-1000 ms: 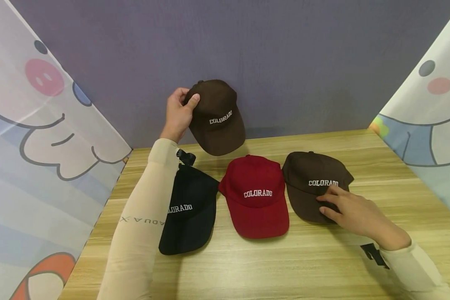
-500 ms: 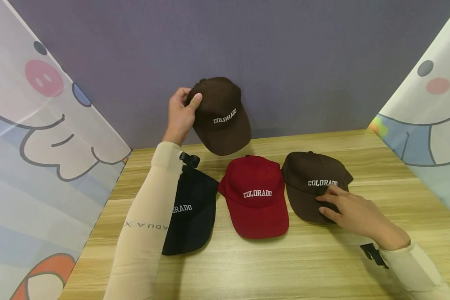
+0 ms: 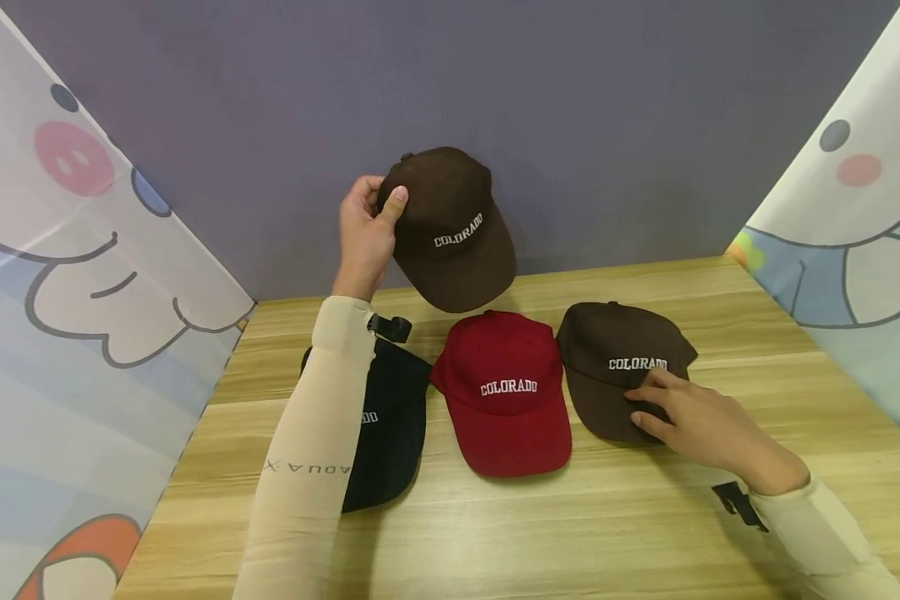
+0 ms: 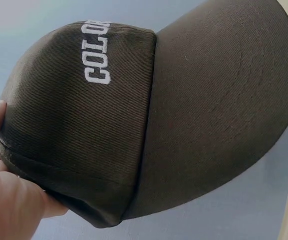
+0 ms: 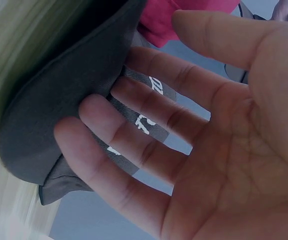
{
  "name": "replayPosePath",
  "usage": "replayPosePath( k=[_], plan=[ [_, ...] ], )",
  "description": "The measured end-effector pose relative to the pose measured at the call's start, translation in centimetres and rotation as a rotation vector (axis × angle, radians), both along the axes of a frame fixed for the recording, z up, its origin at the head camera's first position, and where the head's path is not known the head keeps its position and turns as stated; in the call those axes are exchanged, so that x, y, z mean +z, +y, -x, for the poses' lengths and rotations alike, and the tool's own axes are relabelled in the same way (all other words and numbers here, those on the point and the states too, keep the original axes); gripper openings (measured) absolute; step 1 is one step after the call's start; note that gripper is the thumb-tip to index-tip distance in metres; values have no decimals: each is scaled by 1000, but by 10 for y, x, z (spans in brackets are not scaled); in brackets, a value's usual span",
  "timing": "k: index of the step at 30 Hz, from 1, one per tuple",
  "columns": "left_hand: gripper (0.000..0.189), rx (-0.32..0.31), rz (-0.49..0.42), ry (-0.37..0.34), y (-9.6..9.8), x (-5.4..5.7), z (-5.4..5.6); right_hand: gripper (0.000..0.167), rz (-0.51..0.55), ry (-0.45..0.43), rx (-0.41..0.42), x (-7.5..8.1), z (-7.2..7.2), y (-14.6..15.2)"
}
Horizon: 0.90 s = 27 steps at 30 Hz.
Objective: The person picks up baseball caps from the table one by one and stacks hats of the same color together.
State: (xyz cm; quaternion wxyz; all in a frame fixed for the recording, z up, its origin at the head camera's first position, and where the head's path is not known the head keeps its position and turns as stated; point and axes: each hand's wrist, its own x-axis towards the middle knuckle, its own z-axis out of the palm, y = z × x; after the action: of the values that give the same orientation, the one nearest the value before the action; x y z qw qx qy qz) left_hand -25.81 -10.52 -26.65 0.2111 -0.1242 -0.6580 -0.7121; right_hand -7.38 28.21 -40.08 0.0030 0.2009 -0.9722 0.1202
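Note:
My left hand [image 3: 366, 237] grips a dark brown baseball cap [image 3: 446, 200] by the left side of its crown, thumb in front. It is held up before the back wall, brim tilted down to the right. White COLORADO lettering crosses its front, partly seen in the left wrist view on the same cap [image 4: 73, 125]. A second brown cap [image 3: 615, 337] lies at the right of the table. Over its brim is my right hand [image 3: 701, 425], fingers loosely bent; the right wrist view shows the palm [image 5: 234, 165] and spread fingers, apparently resting lightly against that cap [image 5: 58, 115].
A red cap [image 3: 510, 433] lies in the middle of the wooden table [image 3: 495, 542], against the right brown cap. Left of it, a black cap [image 3: 393, 442] is partly hidden by my left sleeve [image 3: 307, 450]. A grey wall [image 3: 607, 125] and cartoon-printed side panels surround the table.
My left hand has carried the brown cap slightly to the right, and its brim has swung a little further rightward. My right hand stays at the other brown cap; the view has shifted slightly.

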Motion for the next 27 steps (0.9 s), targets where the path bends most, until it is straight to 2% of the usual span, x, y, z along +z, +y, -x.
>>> replayPosePath(
  k=[6,11,19,27],
  plan=[
    [6,-16,-26,69,8,-6,-6,32,0,-11,-9,0,-1,0],
    [5,-42,-92,119,21,-10,-10,33,0,-14,-15,0,-1,2],
    [5,-81,-160,131,41,-18,-19,32,-1,-14,-17,0,-1,3],
    [6,-92,-191,132,51,-23,-25,32,-3,-6,-18,1,-1,4]
  ],
)
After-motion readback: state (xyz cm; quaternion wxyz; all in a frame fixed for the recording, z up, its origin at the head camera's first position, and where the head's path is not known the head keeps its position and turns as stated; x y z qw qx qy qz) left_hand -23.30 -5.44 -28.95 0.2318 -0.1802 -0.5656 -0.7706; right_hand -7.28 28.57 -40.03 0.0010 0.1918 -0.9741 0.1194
